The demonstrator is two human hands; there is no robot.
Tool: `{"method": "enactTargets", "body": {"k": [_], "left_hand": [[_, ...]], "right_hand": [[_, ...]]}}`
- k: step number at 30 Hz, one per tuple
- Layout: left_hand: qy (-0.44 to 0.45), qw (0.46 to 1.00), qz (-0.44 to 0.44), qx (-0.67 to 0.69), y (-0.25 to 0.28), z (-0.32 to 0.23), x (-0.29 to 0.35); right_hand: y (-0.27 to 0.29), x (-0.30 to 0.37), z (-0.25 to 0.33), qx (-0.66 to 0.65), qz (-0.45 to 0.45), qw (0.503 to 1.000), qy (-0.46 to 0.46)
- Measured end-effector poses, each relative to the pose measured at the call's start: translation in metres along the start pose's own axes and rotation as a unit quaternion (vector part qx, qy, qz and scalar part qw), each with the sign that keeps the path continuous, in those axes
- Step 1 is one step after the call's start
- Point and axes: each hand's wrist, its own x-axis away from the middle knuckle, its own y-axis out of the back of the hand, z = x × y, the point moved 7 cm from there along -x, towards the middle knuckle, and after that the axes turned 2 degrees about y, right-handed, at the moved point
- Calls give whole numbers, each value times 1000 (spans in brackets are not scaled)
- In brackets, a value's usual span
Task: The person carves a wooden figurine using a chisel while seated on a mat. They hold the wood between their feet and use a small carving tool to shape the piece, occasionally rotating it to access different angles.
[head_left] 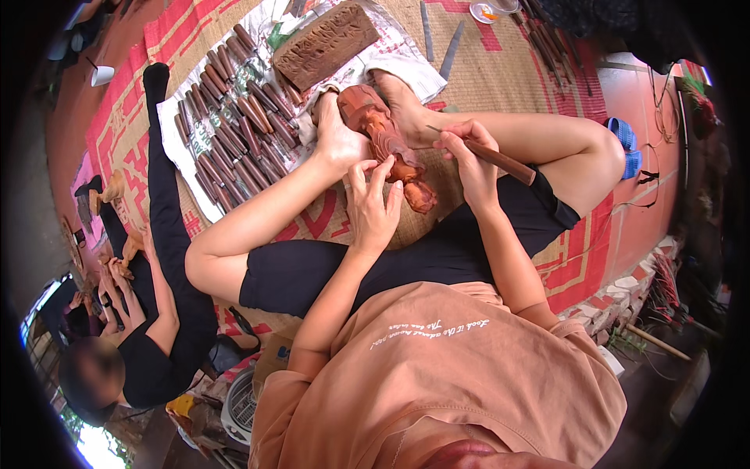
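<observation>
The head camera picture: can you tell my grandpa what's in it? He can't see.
A seated person holds a wooden-handled tool in the right hand, beside a carved reddish wooden figure between their feet; the left hand is at the figure. Rows of wooden handles lie on white cloth.

Just left of the right hand (473,160) gripping a chisel (500,161): figurine (385,139); farther left: tools (248,114) on cloth (422,75); ahead-left: block (326,45); far to the right: sandals (622,133).
</observation>
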Motion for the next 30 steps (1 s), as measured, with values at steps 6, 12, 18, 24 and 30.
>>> {"method": "enactTargets", "body": {"k": [6,12,18,24,30], "left_hand": [[28,998,-44,39,6,6,2],[30,998,-42,28,7,2,-5],[54,989,-89,105,10,25,0],[240,930,-38,275,-19,58,19],[392,754,64,522,-60,34,37]], "right_hand": [[-3,0,2,-16,11,999,-27],[-3,-1,-2,-21,14,999,-37],[-5,-1,-4,-14,14,998,-59],[-8,0,-5,-22,18,997,-78],[-6,1,-10,-18,4,998,-61]]}}
